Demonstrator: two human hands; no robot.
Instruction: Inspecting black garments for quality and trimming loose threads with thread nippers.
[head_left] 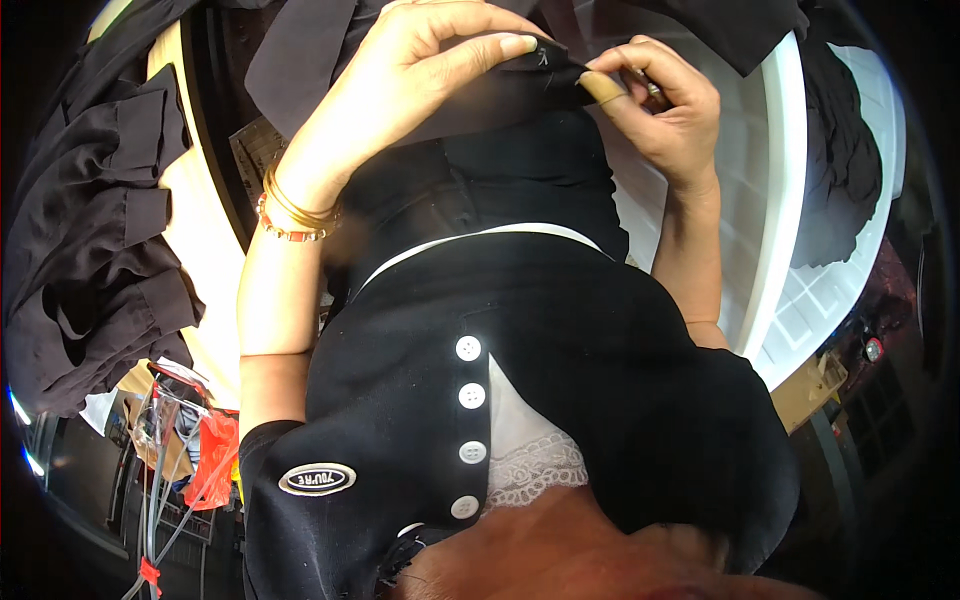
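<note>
Up at the top of the head view, a piece of black fabric [562,72] is stretched between my two hands. My left hand [425,65] pinches its edge between thumb and fingers, close to a small white mark on the cloth; gold and beaded bracelets [295,215] circle that wrist. The other end is gripped by my right hand [660,105], closed, with a yellowish cover on the thumb tip and a ring on a finger. Below the hands, more of the dark cloth [470,110] hangs over my lap. Whether a small tool is in the right fingers cannot be made out.
Dark garments [125,210] drape over a light wooden table edge [205,225] at left. White plastic baskets [780,190] stand at right, with black cloth [840,165] over one. A red plastic bag [213,460] hangs lower left; a cardboard box [805,392] sits lower right.
</note>
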